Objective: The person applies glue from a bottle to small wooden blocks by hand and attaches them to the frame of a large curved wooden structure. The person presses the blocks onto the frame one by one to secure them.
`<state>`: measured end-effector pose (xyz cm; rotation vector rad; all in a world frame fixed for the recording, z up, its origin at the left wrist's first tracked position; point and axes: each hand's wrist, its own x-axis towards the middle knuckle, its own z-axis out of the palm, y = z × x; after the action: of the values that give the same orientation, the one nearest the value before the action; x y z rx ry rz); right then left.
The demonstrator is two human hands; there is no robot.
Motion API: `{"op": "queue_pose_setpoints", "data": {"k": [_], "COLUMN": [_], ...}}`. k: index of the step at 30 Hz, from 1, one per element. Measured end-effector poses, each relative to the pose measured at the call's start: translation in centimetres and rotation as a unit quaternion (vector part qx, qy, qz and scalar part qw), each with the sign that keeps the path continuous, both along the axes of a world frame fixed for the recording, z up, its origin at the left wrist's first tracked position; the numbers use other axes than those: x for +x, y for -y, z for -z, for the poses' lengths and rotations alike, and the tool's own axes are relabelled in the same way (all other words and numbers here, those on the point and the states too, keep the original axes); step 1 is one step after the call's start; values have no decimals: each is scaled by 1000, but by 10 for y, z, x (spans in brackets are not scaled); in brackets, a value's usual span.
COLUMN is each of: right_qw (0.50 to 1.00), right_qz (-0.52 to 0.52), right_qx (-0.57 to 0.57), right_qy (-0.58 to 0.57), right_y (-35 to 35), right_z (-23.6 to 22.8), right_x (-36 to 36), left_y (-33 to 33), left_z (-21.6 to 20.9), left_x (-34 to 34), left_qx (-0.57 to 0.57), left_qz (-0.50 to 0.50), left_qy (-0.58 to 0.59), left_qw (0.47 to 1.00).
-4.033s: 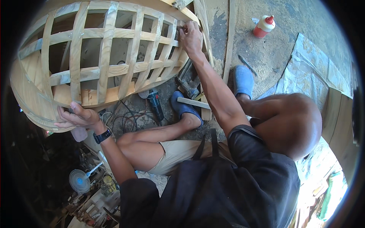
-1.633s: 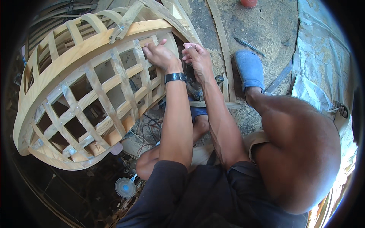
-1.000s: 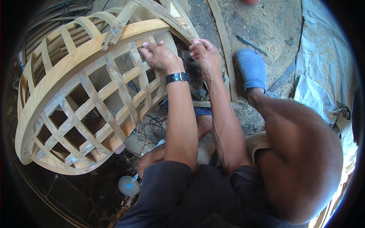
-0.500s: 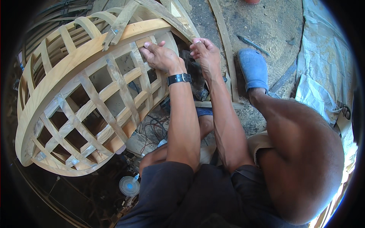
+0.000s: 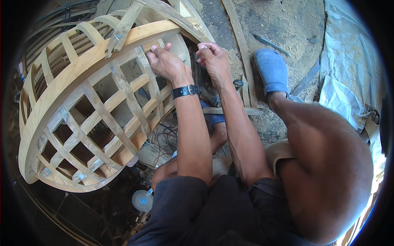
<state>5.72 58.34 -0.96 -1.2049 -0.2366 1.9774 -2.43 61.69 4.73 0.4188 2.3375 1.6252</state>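
A large curved wooden lattice frame of crossing pale slats within a thick rim fills the left side. My left hand, with a dark watch strap at the wrist, lies at the frame's upper right part. Its fingers curl in against a slat, and the thumb side points up. Just right of the frame's end is my right hand, fingers bent and pinched together near the lower end of a weathered wooden strip. Whatever is in that pinch is too small or hidden to make out.
Another weathered piece crosses the rim. A long thin strip and a dark pen-like tool lie on the dusty floor by my blue clog. Cables and a clear round lid are below the frame. Crumpled sheeting lies right.
Both hands appear slightly further left in the view, along with most of the scene. Their poses by the frame are nearly the same, with the right fingers still pinched.
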Motion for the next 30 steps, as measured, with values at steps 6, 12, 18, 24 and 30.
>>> {"op": "queue_pose_setpoints", "data": {"k": [6,12,18,24,30], "right_qw": [1000,1000,999,999,999], "right_qz": [7,-6,-9,-12,-3], "right_qx": [-2,-8,-15,-11,-17], "right_qy": [-15,-20,-32,-39,-45], "right_y": [-1,1,2,1,0], "right_z": [-5,-8,-11,-17,-13], "right_x": [-4,-4,-9,-10,-8], "left_y": [-1,1,0,0,1], "left_z": [-5,-2,0,10,12], "left_x": [4,2,3,-5,-5], "left_qx": [-5,30,31,51,48], "left_qz": [-15,-13,-16,-26,-11], "left_qy": [20,-1,10,-14,-23], "left_qw": [1000,999,999,998,999]}}
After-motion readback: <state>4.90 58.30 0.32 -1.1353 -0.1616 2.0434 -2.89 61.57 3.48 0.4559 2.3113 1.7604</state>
